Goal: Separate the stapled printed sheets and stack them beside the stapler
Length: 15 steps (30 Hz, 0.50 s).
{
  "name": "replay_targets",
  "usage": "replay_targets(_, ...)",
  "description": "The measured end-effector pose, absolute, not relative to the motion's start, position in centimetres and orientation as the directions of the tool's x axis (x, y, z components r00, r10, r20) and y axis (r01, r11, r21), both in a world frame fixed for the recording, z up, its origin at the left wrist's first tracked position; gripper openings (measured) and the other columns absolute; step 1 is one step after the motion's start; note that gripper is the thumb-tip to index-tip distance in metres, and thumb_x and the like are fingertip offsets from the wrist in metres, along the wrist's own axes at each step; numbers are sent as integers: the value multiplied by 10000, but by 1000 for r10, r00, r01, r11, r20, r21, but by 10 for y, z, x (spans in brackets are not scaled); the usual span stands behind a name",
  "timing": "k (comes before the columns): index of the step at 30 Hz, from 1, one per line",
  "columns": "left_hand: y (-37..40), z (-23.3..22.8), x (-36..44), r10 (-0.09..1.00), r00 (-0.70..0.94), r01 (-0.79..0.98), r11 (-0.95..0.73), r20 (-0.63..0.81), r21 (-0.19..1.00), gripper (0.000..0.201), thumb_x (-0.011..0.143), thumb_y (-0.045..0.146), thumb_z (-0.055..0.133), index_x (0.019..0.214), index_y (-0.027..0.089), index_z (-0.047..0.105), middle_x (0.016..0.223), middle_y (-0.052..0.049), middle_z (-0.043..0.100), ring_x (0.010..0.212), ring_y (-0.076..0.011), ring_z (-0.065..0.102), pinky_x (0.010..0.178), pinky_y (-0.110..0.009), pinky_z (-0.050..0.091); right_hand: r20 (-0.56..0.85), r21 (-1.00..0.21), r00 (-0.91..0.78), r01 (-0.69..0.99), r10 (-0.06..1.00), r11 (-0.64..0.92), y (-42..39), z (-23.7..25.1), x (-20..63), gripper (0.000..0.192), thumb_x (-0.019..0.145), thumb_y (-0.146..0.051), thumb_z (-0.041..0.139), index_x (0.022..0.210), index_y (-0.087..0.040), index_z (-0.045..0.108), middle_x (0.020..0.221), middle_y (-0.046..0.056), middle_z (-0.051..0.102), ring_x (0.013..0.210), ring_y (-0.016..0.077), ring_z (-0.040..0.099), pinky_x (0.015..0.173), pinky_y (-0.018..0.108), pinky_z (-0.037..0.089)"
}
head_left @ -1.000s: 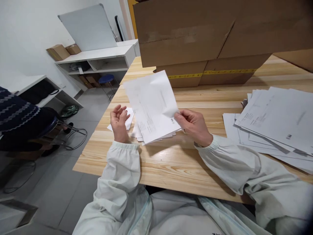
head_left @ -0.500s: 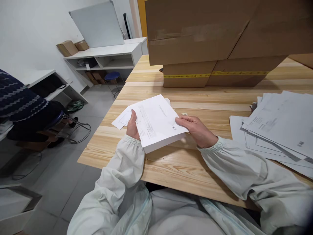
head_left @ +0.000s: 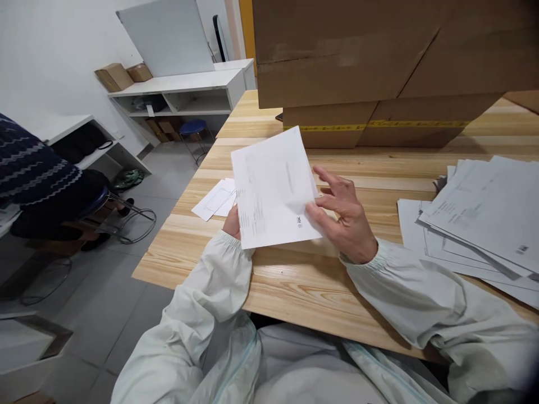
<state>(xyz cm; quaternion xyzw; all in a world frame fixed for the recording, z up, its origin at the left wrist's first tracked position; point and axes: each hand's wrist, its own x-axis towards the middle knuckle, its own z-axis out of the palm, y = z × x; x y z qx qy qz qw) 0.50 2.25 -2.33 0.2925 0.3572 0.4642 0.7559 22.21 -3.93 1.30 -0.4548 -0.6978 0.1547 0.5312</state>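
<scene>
A thick stack of printed white paper (head_left: 273,193) is tilted up above the wooden table, its printed top sheet facing me. My left hand (head_left: 232,223) grips its lower left edge, with most of the fingers hidden behind the paper. On the right edge, the thumb of my right hand (head_left: 347,216) presses near the lower corner, where the sheet bends slightly. The upper fingers of that hand are raised and apart, and what lies behind the edge is hidden. Small white cards (head_left: 215,199) with printed outlines lie on the table just left of the stack.
Large cardboard boxes (head_left: 357,62) stand piled at the back of the table (head_left: 295,292). Loose printed sheets (head_left: 484,213) lie spread at the right. To the left, a person (head_left: 37,168) sits on a stool, beyond the table edge. White shelves (head_left: 189,87) stand farther back.
The paper stack has been tilted up towards me, so its thick front side no longer shows. My right hand has shifted on the edge and raised its fingers. More of the cards shows.
</scene>
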Motion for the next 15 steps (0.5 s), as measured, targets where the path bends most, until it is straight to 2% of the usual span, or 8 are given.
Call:
replay_targets(3, 23, -26, 6, 921, 258, -480, 384, -291, 789, 171, 824, 265, 598, 936, 168, 684, 887, -58, 752, 875, -216, 714, 845, -369, 588, 632, -628, -114, 505, 767, 593, -41, 12, 221, 105, 850, -318, 652, 770, -262, 690, 1411, 35, 546, 1085, 274, 582, 898, 495, 511)
replay_targets(5, 22, -26, 7, 948, 205, -492, 315, -243, 812, 121, 812, 225, 614, 897, 174, 684, 879, -40, 750, 815, -184, 708, 827, -346, 589, 650, -606, -122, 513, 750, 609, -40, 10, 221, 61, 852, -289, 654, 806, -250, 662, 1358, 69, 571, 1063, 256, 600, 903, 464, 513)
replay_targets(9, 19, -21, 10, 943, 270, -459, 305, -197, 834, 124, 794, 247, 662, 894, 182, 695, 940, -58, 757, 861, -203, 711, 825, -351, 593, 715, -509, -88, 615, 694, 602, -36, 6, 223, 59, 843, -267, 670, 858, -237, 621, 1253, 94, 602, 1091, 262, 576, 930, 455, 468)
replay_targets(15, 22, -22, 9, 956, 258, -373, 230, -138, 899, 251, 752, 287, 721, 982, 189, 702, 1085, -71, 743, 1019, -235, 699, 923, -370, 571, 729, -392, -132, 724, 672, 567, -35, 4, 221, 125, 861, -279, 646, 973, -229, 620, 910, 39, 694, 879, 224, 602, 817, 395, 385)
